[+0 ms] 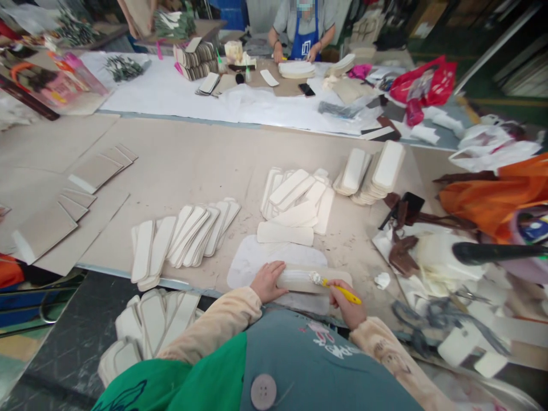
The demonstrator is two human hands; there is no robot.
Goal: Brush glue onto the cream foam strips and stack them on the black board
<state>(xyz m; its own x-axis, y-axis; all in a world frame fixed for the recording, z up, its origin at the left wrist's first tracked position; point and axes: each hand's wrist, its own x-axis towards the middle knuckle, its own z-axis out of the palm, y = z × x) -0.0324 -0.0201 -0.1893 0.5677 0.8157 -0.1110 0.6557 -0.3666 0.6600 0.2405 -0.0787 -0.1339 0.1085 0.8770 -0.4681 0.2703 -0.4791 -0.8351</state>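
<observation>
Low centre of the frame: left hand pressed flat, fingers spread, on the left end of a pale strip piece, nothing clamped in that grip. Right hand wrapped tight around a yellow-handled brush, bristle head resting on the strip's middle. Strip lying flat on a white pad at the near edge of the bench, long axis running left to right across the frame, ends aimed at the frame's sides. Brush handle slanting down toward the lower right, head pointing left.

Writing: a white emblem on the blue apron at top centre, too small to read; a pale print on the grey-blue garment at bottom centre, not legible.

Fanned strips left of centre, long axes mostly upright in the frame. Loose heap of strips just above the pad. Stacked strips to the upper right.
</observation>
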